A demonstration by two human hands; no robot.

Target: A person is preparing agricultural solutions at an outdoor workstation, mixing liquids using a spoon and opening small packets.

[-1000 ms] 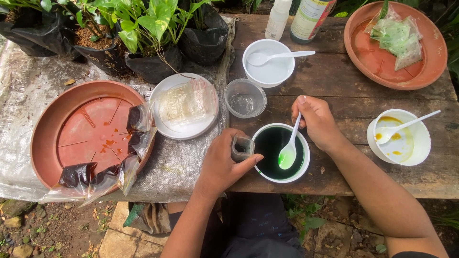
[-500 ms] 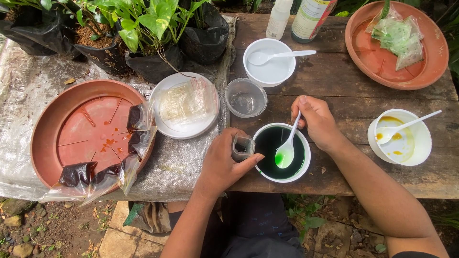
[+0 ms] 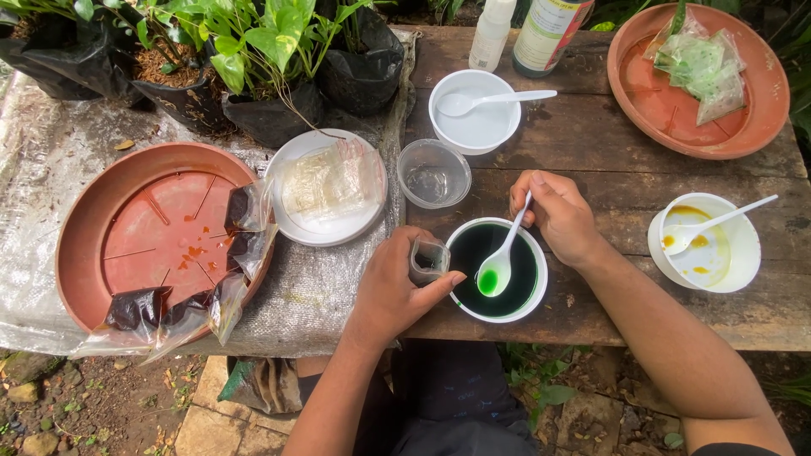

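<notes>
Over the white bowl (image 3: pixel 497 270) of green liquid, the right hand (image 3: pixel 557 215) pinches a white spoon (image 3: pixel 501 260), now lifted loaded with green. Just left of the bowl, the left hand (image 3: pixel 397 287) grips a small clear bag (image 3: pixel 428 258), unmoved, mouth up beside the spoon.

Right hand (image 3: pixel 559 218): white plastic spoon (image 3: pixel 500 260) has shifted slightly toward the left hand (image 3: pixel 397 287) over the last sec. Spoon bowl, w/ green liquid in it, was over the near-centre of the white bowl of green liquid (image 3: pixel 497 270); now sits closer to that bowl's left rim, nearer the small clear bag (image 3: pixel 428 258). Handle leans a bit more left. Left hand w/ bag: approx. same pos., no clear shift.
</notes>
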